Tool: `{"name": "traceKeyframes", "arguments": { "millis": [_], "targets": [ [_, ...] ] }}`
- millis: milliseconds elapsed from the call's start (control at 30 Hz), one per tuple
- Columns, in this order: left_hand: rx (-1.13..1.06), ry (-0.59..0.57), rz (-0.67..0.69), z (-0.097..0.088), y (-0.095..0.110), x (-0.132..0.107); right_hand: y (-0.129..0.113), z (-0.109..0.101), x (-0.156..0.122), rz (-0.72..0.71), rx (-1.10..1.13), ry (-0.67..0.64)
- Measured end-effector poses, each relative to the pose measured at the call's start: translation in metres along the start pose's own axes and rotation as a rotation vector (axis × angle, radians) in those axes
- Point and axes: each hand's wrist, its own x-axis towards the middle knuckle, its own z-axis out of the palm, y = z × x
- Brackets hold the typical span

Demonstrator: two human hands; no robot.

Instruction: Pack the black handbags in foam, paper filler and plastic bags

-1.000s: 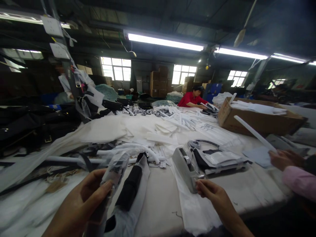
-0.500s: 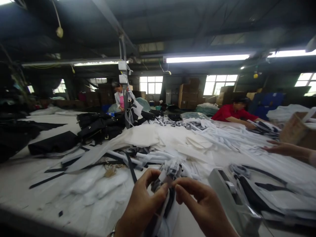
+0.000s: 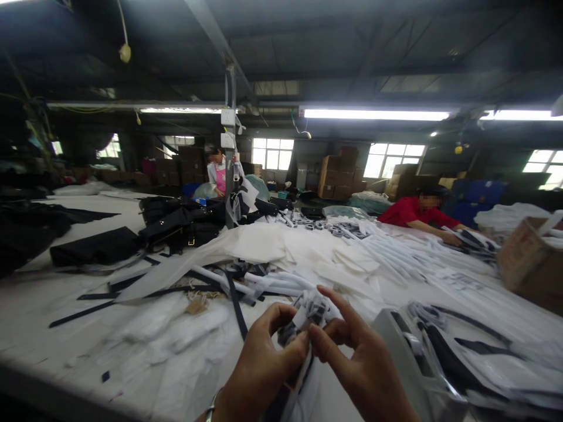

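Note:
My left hand point(image 3: 264, 363) is closed around a dark strap bundle wrapped in white and clear sheeting point(image 3: 314, 305), with its thumb pressed on the near side. Against the same bundle, my right hand point(image 3: 365, 357) has its thumb at the near side and its index finger stretched along the top; the other fingers are curled. The lower end of the bundle runs down between my wrists, partly hidden by them. A grey tape dispenser point(image 3: 393, 331) stands just right of my right hand.
White-wrapped straps point(image 3: 396, 258), pale sheets point(image 3: 255, 240) and black bags point(image 3: 169, 225) cover the table ahead. Black strips point(image 3: 237, 310) lie to the left. A cardboard box point(image 3: 523, 258) stands at the right. A person in red point(image 3: 409, 211) reaches over the far side; another person stands behind the post point(image 3: 230, 176).
My right index finger has lifted and straightened over the bundle. A co-worker's hand at the right edge has gone out of view. The view has shifted slightly.

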Motion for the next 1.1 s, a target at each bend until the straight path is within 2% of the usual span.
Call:
{"name": "traceKeyframes", "arguments": {
  "millis": [100, 200, 333, 433, 600, 867, 1100],
  "targets": [
    [-0.044, -0.027, -0.011, -0.002, -0.002, 0.003, 0.003, 0.002, 0.002, 0.053, 0.081, -0.03],
    [-0.11, -0.062, -0.048, -0.005, -0.006, 0.004, 0.009, 0.002, 0.003, 0.11, 0.261, -0.095],
    [-0.218, -0.077, -0.081, -0.008, -0.009, 0.004, 0.013, 0.0, 0.0, 0.086, 0.437, -0.202],
    [-0.207, -0.074, -0.072, -0.007, -0.007, 0.003, 0.009, -0.002, -0.004, 0.112, 0.337, -0.179],
    [-0.023, -0.018, -0.045, -0.001, 0.001, 0.0, -0.001, -0.002, -0.008, 0.105, 0.186, -0.11],
    [0.077, -0.032, -0.027, 0.002, 0.005, -0.003, 0.001, -0.008, -0.003, 0.086, 0.012, -0.226],
    [-0.021, -0.05, -0.058, -0.003, 0.0, -0.003, 0.003, -0.011, 0.01, 0.135, 0.107, -0.264]
  ]
}}
